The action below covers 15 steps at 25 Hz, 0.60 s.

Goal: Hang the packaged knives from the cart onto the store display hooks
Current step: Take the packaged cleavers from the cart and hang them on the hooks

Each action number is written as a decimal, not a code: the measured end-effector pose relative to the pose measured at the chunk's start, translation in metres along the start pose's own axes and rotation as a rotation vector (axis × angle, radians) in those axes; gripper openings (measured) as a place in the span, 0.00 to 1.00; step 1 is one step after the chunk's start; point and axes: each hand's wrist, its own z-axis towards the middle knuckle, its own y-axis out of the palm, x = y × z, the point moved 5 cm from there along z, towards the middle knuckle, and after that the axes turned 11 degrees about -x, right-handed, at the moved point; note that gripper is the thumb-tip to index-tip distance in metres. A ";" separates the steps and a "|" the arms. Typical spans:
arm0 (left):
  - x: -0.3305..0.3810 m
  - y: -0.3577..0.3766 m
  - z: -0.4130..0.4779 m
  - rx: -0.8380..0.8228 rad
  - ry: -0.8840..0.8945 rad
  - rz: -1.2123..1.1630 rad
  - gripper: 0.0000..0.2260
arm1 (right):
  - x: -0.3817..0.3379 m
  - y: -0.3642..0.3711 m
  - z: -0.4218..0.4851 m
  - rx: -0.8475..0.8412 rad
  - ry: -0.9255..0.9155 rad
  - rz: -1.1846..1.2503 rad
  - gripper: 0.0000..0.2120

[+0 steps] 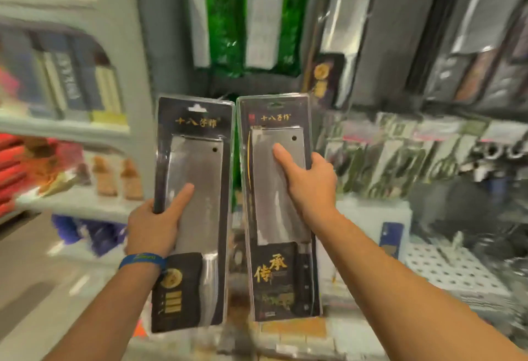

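Cleavers in two clear plastic packs are held upright, side by side, in front of a display wall (pixel 371 54) of hanging knife packs. The left hand (pixel 154 226) grips the left pack (pixel 200 160) by its left edge, thumb laid flat on the front over the blade and the other fingers hidden behind. A blue wristband (pixel 143 260) sits on that wrist. The right hand (pixel 310 186) grips the right pack (pixel 271 272) by its right edge the same way, thumb pressed on the blade, fingers wrapped out of sight. The packs' inner edges stand just beside each other, close at the top. Green-backed packs (pixel 223 17) hang on the wall above them. Shelves (pixel 71 132) of goods stand to the left. Below the packs lies more boxed stock, possibly the cart's, though it is too blurred to tell.
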 end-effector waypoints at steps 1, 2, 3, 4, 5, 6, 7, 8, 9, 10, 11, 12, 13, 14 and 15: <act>0.024 0.011 0.019 -0.019 0.048 -0.023 0.30 | -0.015 -0.016 0.018 0.050 -0.025 -0.019 0.34; 0.050 0.023 0.039 -0.039 0.102 -0.060 0.31 | -0.032 -0.034 0.037 0.097 -0.048 -0.025 0.34; 0.072 0.034 0.057 -0.055 0.149 -0.097 0.30 | -0.047 -0.050 0.053 0.137 -0.067 -0.036 0.37; 0.092 0.045 0.073 -0.072 0.189 -0.133 0.29 | -0.058 -0.065 0.069 0.174 -0.090 -0.064 0.40; 0.111 0.056 0.088 -0.097 0.221 -0.168 0.29 | -0.069 -0.080 0.085 0.214 -0.120 -0.102 0.43; 0.129 0.069 0.099 -0.135 0.246 -0.200 0.29 | -0.079 -0.096 0.100 0.257 -0.155 -0.134 0.44; 0.145 0.084 0.110 -0.179 0.265 -0.225 0.28 | -0.088 -0.112 0.117 0.299 -0.190 -0.157 0.45; 0.159 0.100 0.117 -0.221 0.283 -0.243 0.25 | -0.095 -0.129 0.132 0.334 -0.216 -0.178 0.46; 0.173 0.115 0.123 -0.252 0.310 -0.259 0.22 | -0.101 -0.146 0.146 0.366 -0.235 -0.205 0.47; 0.186 0.130 0.129 -0.270 0.335 -0.281 0.20 | -0.106 -0.163 0.160 0.394 -0.251 -0.226 0.47; 0.198 0.143 0.134 -0.283 0.350 -0.307 0.22 | -0.109 -0.180 0.172 0.425 -0.265 -0.249 0.45; 0.211 0.158 0.139 -0.293 0.363 -0.323 0.26 | -0.112 -0.197 0.184 0.452 -0.279 -0.263 0.44; 0.223 0.170 0.144 -0.297 0.377 -0.322 0.31 | -0.115 -0.212 0.195 0.467 -0.294 -0.281 0.42; 0.235 0.181 0.149 -0.295 0.392 -0.319 0.36 | -0.119 -0.225 0.205 0.477 -0.319 -0.297 0.41; 0.248 0.192 0.153 -0.296 0.405 -0.321 0.38 | -0.126 -0.238 0.215 0.494 -0.357 -0.312 0.40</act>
